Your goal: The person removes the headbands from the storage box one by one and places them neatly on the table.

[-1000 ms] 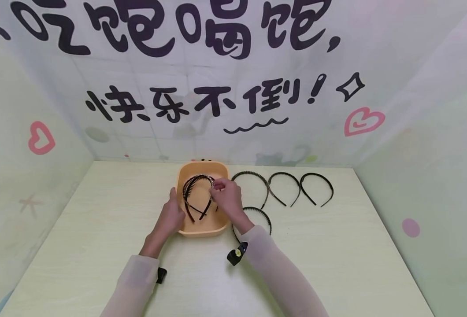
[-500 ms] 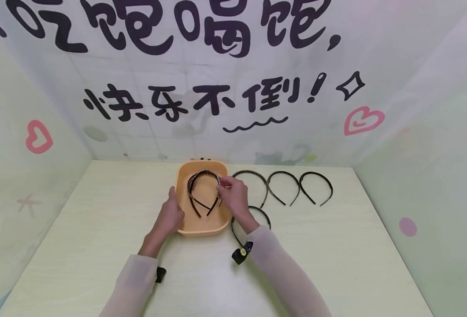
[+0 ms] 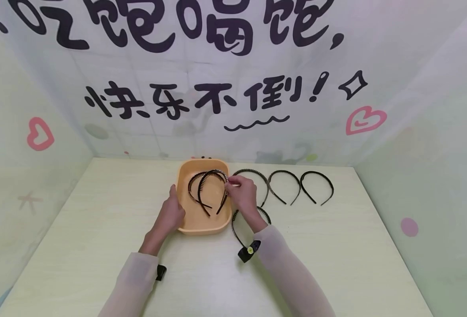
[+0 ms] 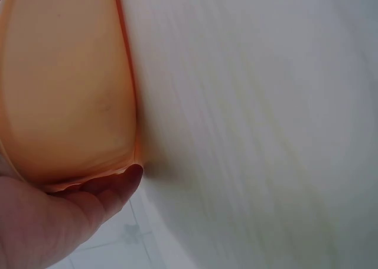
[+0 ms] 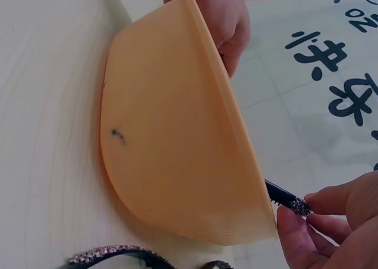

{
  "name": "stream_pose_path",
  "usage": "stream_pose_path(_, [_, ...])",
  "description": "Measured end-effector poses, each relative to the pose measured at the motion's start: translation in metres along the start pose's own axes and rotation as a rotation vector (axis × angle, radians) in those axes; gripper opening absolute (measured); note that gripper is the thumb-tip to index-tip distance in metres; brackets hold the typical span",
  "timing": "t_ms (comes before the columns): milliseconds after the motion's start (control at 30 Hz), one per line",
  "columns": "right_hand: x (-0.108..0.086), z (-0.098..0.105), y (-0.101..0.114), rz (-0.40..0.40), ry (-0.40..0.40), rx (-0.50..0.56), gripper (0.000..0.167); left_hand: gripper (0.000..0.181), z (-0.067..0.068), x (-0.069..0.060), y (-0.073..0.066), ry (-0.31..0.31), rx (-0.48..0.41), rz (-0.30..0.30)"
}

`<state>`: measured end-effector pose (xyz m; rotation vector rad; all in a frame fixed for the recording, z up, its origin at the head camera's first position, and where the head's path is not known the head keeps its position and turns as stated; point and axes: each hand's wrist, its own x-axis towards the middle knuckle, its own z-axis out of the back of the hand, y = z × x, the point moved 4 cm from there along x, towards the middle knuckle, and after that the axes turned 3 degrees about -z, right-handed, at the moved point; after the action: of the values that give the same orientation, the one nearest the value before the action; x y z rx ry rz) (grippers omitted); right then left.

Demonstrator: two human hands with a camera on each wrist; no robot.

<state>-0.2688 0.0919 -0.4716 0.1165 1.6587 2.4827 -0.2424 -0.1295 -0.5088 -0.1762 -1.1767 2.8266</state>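
A peach-orange plastic basin stands on the table. My left hand grips its left wall, thumb at the rim; the left wrist view shows those fingers curled round the outside. My right hand, at the basin's right rim, pinches a black toothed headband by its side. Where the fingertips hold it, the right wrist view shows a sparkly stone-covered stretch. The held headband overlaps a second dark toothed headband in the basin. Whether the two touch, I cannot tell.
Right of the basin, three dark headbands lie in a row: one toothed headband, a thinner headband and a plain black headband. Another headband lies in front, partly beneath my right forearm. A printed wall closes the table's back.
My right hand has moved right, drawing the pinched headband across the basin toward its right rim. The headbands inside stand further apart. My left hand keeps its grip on the basin.
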Motion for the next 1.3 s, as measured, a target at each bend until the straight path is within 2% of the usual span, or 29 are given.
stream_pose_path(200, [0.002,0.008,-0.002,0.022,-0.047,0.012,0.018,0.069,0.001,0.001,0.001,-0.003,-0.004,0.0])
stream_pose_path(567, [0.006,0.025,-0.005,-0.009,-0.01,0.106,0.019,0.07,0.0,0.001,0.002,0.005,-0.02,0.018])
stream_pose_path(900, [0.007,0.039,-0.022,-0.097,0.001,0.163,0.018,0.07,-0.002,0.002,0.003,0.023,-0.018,0.027])
stream_pose_path(1300, [0.007,0.046,-0.04,-0.249,0.075,0.272,0.02,0.071,-0.001,0.004,0.003,0.021,-0.018,0.029])
